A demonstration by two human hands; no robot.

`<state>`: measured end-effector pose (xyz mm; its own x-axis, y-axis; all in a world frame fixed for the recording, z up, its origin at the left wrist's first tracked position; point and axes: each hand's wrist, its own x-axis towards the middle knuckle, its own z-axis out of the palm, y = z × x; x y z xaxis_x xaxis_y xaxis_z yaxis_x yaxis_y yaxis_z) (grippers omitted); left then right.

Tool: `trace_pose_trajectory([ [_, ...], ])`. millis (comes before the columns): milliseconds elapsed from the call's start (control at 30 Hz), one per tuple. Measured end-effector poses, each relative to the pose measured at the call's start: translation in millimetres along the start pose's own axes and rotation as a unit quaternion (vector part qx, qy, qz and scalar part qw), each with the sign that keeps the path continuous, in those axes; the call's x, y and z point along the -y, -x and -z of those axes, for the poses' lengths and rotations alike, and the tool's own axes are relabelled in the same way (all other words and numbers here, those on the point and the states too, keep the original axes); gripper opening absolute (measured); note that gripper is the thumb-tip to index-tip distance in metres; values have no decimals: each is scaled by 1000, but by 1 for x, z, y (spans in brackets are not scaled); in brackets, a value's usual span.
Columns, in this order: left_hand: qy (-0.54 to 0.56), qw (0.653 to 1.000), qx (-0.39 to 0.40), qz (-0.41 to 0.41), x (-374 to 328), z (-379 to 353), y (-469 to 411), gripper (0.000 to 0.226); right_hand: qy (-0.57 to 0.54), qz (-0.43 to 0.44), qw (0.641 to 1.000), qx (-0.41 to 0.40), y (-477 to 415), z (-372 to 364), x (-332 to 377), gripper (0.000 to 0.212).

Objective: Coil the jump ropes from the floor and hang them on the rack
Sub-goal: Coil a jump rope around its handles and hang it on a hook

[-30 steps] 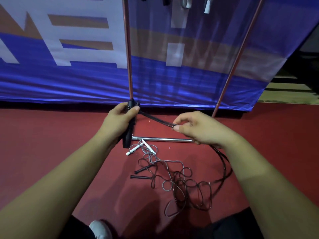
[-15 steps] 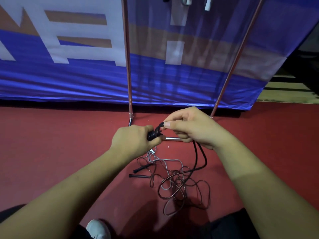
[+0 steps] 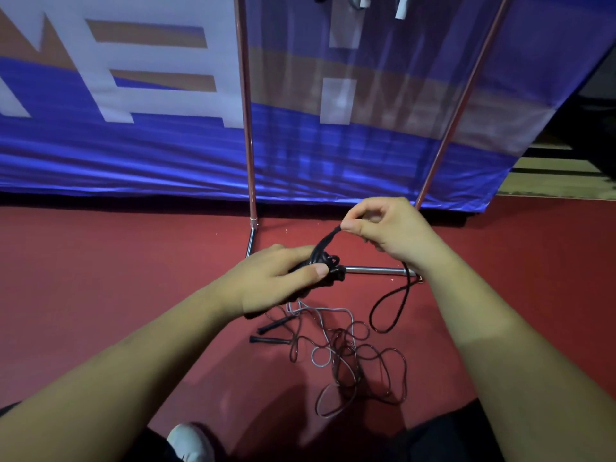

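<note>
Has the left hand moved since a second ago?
Yes. The left hand has come away from the left post, nearer the camera, beside the base bar.

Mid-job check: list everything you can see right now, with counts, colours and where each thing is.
black rope: one, black, partly coiled, mid-frame, loop hanging toward floor
tangled ropes: count unclear, grey and dark, floor, bottom centre
loose handles: two, black, floor, left of tangle
rack: one, reddish poles, silver base bar, on floor
banner: one, blue and white, behind rack
shoe: one, white, bottom edge
left hand: one, grips the coil
right hand: one, pinches the rope
</note>
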<state>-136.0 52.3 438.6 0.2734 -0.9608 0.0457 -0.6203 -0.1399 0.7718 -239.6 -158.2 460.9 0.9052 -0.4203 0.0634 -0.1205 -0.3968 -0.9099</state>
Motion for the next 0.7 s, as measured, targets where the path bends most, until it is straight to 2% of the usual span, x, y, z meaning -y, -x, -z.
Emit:
trace_pose_trajectory([
  [100,170,984,-48,9,-9,-3,2,26,54,7,998,26,0,-7,-2,15],
  [200,272,952,-136,32,-10,1,-2,27,50,-14,998,33,-1,-6,-3,17],
  [300,314,929,-195,31,-6,16,-6,37,5,-36,997,73,1,-1,-1,16],
  [400,300,925,-227,52,7,28,-8,31,12,-29,995,90,4,3,2,11],
  [500,351,898,-251,87,16,34,-9,42,44,-6,993,105,6,4,0,9],
  [567,395,875,-259,104,20,38,-8,46,43,-21,994,100,8,4,-2,10],
  [700,515,824,-219,86,20,44,-7,47,56,-29,994,85,7,4,-2,10],
])
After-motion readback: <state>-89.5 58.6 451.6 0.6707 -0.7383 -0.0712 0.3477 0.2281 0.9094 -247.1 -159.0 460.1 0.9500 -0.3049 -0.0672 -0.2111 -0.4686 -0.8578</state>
